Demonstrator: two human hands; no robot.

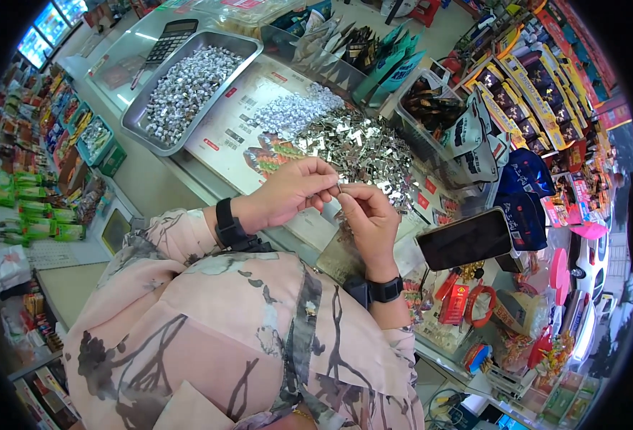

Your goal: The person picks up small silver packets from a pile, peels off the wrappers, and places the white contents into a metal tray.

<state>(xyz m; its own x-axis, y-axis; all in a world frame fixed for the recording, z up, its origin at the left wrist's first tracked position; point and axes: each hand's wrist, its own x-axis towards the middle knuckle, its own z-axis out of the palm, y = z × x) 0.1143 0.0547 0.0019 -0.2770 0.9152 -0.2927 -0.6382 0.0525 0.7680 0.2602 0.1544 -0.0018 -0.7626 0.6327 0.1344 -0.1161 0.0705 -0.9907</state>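
My left hand and my right hand meet fingertip to fingertip over the near side of the counter. Both pinch at a tiny dark sliver, mostly hidden by the fingers; its kind is too small to tell. Just beyond them spreads a heap of shiny silver metal pieces. Clear whitish small parts lie in a second heap touching its far left side. Farther left, a steel tray holds many small white and metallic pieces.
A smartphone with a dark screen stands tilted right of my right hand. Plastic bins of packets line the far side. A calculator lies behind the tray. Red trinkets crowd the right; snack shelves fill the left.
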